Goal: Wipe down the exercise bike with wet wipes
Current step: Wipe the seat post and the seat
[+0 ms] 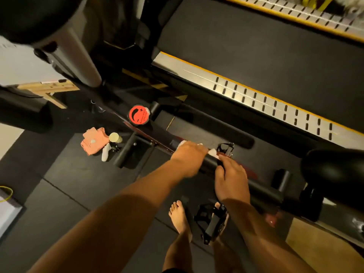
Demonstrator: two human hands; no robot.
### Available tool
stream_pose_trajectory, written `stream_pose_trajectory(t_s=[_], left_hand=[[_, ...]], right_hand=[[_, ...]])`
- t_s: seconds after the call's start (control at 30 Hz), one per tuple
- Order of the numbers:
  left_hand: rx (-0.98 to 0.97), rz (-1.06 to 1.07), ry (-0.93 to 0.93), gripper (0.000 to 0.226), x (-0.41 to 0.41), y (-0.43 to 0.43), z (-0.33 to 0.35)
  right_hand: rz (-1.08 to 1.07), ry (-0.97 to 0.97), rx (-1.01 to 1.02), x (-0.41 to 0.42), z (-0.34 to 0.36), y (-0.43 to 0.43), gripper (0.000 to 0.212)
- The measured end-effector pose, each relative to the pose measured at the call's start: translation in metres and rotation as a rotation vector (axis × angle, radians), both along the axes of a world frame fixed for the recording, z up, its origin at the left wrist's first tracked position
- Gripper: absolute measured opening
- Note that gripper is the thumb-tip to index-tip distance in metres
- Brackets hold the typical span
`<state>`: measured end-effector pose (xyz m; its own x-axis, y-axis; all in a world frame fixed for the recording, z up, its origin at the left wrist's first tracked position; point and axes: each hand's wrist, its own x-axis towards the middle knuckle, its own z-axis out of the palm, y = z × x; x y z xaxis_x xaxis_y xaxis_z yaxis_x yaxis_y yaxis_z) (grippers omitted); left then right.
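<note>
I look straight down on the black exercise bike frame [260, 191], which runs diagonally from upper left to lower right. My left hand [189, 157] grips a white wet wipe [212, 152] and presses it over the frame's top tube. My right hand [231, 181] is curled round the same tube just to the right, its fingertips close to the wipe. The red resistance knob [138, 114] stands on the frame further up. One black pedal [225, 149] shows beyond my hands, another pedal [211, 220] lies below them by my bare feet.
A treadmill [256, 95] with a silver slotted side rail and yellow trim lies to the right. The black saddle [334, 168] is at right. An orange cloth [94, 140], a pale cup [115, 137] and a white sock [106, 152] lie on the dark floor mat at left.
</note>
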<state>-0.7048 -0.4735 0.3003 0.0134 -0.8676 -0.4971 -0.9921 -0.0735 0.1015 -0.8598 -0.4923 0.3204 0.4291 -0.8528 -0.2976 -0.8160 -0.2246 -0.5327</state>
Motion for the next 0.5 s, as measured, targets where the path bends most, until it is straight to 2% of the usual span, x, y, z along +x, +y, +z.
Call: stream_pose_trajectory(t_s=[0.07, 0.17, 0.23, 0.37, 0.4, 0.43, 0.5], left_hand=[[0.046, -0.024, -0.09, 0.049, 0.028, 0.0, 0.003], [0.121, -0.02, -0.486, 0.054, 0.084, 0.013, 0.008], [0.133, 0.033, -0.572, 0.058, 0.101, 0.024, 0.011], [-0.016, 0.016, -0.377, 0.055, 0.061, 0.03, -0.009], [-0.028, 0.098, -0.242, 0.056, 0.044, 0.031, -0.011], [-0.032, 0.131, -0.216, 0.059, 0.029, 0.03, -0.013], [0.009, 0.23, -0.051, 0.067, -0.007, 0.027, -0.012]], right_hand=[[-0.041, -0.026, 0.069, -0.001, 0.005, 0.002, 0.04], [-0.07, 0.058, 0.123, 0.001, 0.006, 0.002, 0.047], [0.003, 0.137, 0.116, 0.01, 0.007, 0.006, 0.05], [0.004, 0.028, 0.245, 0.021, 0.019, 0.014, 0.056], [-0.023, -0.001, 0.276, 0.02, 0.025, 0.016, 0.057], [-0.051, -0.031, 0.283, 0.017, 0.028, 0.018, 0.059], [-0.101, -0.061, 0.207, 0.004, 0.028, 0.03, 0.06]])
